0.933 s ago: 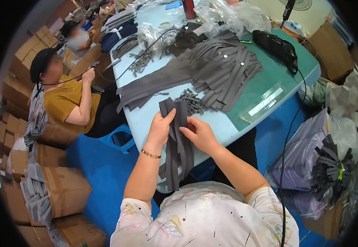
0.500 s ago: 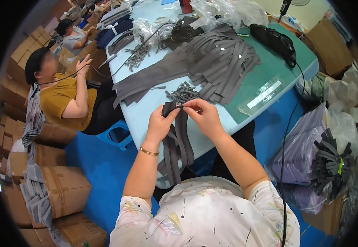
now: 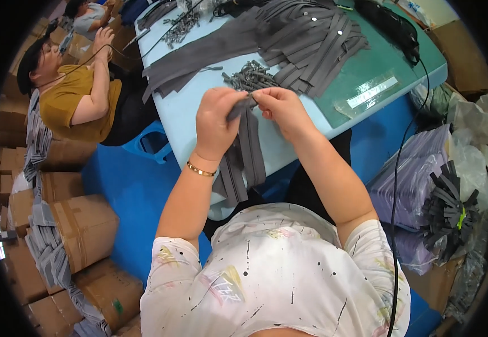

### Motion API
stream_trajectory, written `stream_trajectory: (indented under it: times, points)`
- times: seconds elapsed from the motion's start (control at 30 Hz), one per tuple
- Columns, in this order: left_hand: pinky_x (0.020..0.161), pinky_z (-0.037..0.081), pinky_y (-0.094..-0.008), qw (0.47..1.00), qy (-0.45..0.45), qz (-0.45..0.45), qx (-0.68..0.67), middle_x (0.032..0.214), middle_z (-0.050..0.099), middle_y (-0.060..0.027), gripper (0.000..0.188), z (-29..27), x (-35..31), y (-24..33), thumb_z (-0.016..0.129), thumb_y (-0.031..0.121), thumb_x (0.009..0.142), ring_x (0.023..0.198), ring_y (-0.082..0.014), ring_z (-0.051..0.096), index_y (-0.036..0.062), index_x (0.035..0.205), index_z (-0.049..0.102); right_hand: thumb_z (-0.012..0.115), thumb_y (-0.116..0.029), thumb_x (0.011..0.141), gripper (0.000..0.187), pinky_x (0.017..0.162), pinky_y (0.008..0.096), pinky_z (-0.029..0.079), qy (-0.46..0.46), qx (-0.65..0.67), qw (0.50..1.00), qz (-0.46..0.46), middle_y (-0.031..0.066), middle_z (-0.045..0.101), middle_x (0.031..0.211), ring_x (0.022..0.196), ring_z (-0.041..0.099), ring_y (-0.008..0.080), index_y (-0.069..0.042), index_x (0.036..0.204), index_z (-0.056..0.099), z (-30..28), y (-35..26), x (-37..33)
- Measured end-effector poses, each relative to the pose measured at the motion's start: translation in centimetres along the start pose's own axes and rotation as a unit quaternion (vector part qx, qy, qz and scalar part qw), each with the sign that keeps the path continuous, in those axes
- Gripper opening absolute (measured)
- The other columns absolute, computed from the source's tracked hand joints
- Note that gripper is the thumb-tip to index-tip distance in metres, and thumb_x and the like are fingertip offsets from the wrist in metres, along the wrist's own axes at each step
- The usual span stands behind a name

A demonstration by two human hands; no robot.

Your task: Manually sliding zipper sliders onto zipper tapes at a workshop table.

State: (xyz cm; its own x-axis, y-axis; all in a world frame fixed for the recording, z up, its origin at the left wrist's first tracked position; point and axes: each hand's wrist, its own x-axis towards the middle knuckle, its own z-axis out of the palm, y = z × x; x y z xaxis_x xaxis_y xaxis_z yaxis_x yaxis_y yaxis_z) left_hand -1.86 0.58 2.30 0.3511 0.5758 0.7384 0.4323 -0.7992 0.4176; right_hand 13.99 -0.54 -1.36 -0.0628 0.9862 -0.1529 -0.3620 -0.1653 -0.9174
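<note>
My left hand is closed on the top of a dark grey zipper, whose strips hang down over the table's near edge. Thumb and finger of my right hand pinch a small dark piece at the zipper's end; it looks like a zipper slider, mostly hidden by the fingertips. The two hands meet just in front of a heap of loose grey zipper sliders with pulls. Behind that heap, a wide stack of grey zipper strips spreads across the table.
A green mat covers the table's right side, with a black pouch on it. A black cable runs down at my right. At the left sits a co-worker in a yellow top; cardboard boxes stand below.
The view has tipped down, so table and hands sit higher in the picture. My left hand has turned, its back now covering more of the zipper. Both hands stay together at the zipper's end.
</note>
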Motion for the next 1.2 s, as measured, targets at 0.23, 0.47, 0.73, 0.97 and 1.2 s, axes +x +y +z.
stream_trajectory:
  times: [0.23,0.47,0.73,0.97,1.2]
  points:
    - [0.066,0.048,-0.0269,0.787,0.078,-0.438,-0.428,0.082,0.061,-0.0066,0.021,-0.3,-0.4,-2.6,0.05,0.023,0.093,0.076,-0.0132,0.057,0.0026,0.095,0.053,0.065,-0.021,0.079,0.016,0.065,0.029,0.045,0.063,-0.417,0.887,-0.19,-0.0007,0.058,0.076,0.075,0.058,0.0156,-0.01,0.092,0.065,-0.4,-1.2,1.6]
    - [0.061,0.049,-0.0272,0.738,0.058,-0.525,-0.42,0.08,0.061,-0.0051,0.022,-0.3,-1.2,-4.0,0.057,0.021,0.088,0.073,-0.0131,0.057,0.0008,0.097,0.055,0.066,-0.019,0.075,0.023,0.072,0.0349,0.047,0.022,-0.654,0.693,-0.302,0.0039,0.06,0.086,0.086,0.056,0.0243,-0.011,0.096,0.063,-1.1,-1.5,1.8]
    - [0.068,0.049,-0.0285,0.754,0.029,-0.505,-0.419,0.086,0.064,-0.0078,0.016,-0.5,-1.0,-3.7,0.058,0.014,0.086,0.074,-0.0133,0.057,0.0003,0.095,0.057,0.063,-0.017,0.077,0.018,0.072,0.0339,0.048,0.0,-0.665,0.663,-0.344,0.0041,0.06,0.083,0.087,0.057,0.0236,-0.009,0.094,0.063,-1.1,-0.7,1.7]
    - [0.055,0.038,-0.02,0.794,-0.048,-0.464,-0.389,0.083,0.067,-0.0033,0.017,-0.4,-0.4,-3.2,0.062,0.018,0.083,0.069,-0.0059,0.055,0.0033,0.092,0.062,0.059,-0.02,0.083,0.015,0.064,0.0351,0.047,0.106,-0.512,0.77,-0.366,0.0091,0.06,0.081,0.075,0.058,0.0283,-0.006,0.087,0.063,-1.6,-1.3,3.0]
    - [0.054,0.035,-0.0175,0.764,-0.071,-0.471,-0.435,0.082,0.066,-0.0006,0.018,-0.4,-0.8,-2.6,0.065,0.019,0.082,0.068,-0.0035,0.054,0.0051,0.094,0.063,0.05,-0.023,0.093,0.023,0.052,0.0165,0.037,-0.028,-0.137,0.99,-0.022,-0.0023,0.056,0.073,0.06,0.048,0.003,-0.004,0.103,0.059,-0.9,-2.5,2.2]
